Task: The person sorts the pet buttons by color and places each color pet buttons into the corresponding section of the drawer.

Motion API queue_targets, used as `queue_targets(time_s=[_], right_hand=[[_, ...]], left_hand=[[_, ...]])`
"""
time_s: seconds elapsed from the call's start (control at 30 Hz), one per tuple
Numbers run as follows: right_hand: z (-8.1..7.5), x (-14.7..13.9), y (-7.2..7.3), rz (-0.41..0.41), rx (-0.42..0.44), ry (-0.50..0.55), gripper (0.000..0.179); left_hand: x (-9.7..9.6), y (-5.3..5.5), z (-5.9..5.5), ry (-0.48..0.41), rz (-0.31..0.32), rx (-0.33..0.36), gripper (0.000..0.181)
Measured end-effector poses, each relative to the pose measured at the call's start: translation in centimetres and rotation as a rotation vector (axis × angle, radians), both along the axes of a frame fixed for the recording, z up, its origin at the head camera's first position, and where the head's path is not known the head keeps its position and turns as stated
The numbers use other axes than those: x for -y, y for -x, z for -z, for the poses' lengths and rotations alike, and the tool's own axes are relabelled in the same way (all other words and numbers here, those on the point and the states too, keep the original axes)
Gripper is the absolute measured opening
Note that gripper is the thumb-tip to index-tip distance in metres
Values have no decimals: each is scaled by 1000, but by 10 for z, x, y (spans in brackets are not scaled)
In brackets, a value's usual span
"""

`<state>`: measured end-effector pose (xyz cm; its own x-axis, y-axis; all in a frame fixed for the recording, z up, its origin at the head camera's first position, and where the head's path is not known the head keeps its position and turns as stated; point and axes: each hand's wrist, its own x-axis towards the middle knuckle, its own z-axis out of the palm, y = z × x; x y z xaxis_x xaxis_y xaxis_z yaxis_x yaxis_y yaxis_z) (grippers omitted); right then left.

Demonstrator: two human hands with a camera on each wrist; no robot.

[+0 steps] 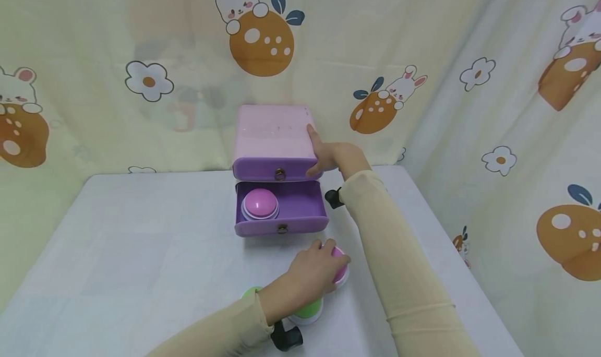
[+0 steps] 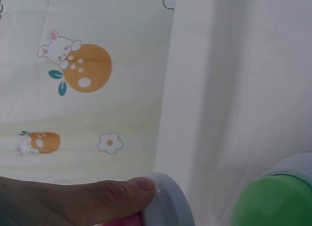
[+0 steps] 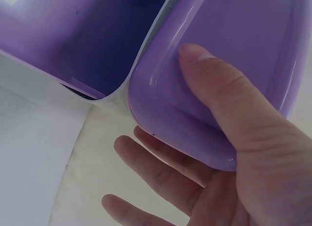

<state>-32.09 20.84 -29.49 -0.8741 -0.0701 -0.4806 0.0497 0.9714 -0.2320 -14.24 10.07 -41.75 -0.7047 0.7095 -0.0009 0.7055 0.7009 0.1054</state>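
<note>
My left hand grips a pink-topped round container with a white base, low over or on the table, right of centre. Its thumb lies along the white rim in the left wrist view. My right hand rests against the right side of a pink and purple drawer box. The thumb presses the front of its upper drawer, while the other fingers extend loosely along the side. Below, the lower drawer is pulled out, and another pink-topped container sits in its left part.
A green-topped container stands under my left forearm, and part of a second green top shows beyond the wrist. The white-covered table meets a patterned curtain behind the box, with more curtain at the right.
</note>
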Motion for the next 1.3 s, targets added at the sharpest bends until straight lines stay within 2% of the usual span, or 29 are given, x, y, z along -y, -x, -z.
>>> queue_targets(time_s=[0.13,0.3,0.5,0.83,1.03,1.13,1.3], right_hand=[[-1,0,-1,-1,-7,9,123],[0,1,-2,-1,0,33,123],[1,1,-2,10,3,48,123],[1,1,-2,1,0,70,122],[1,0,-1,1,-1,56,121],[2,1,-1,26,3,67,121],[4,1,-1,52,6,94,121]], left_hand=[[5,-2,-9,1,-6,14,54],[12,-2,-19,-38,-15,-2,55],[19,0,-27,-122,-59,-40,56],[32,9,-45,-278,-149,-57,54],[41,17,-48,-394,-185,-119,55],[45,22,-48,-425,-201,-133,56],[51,30,-45,-486,-209,-196,58]])
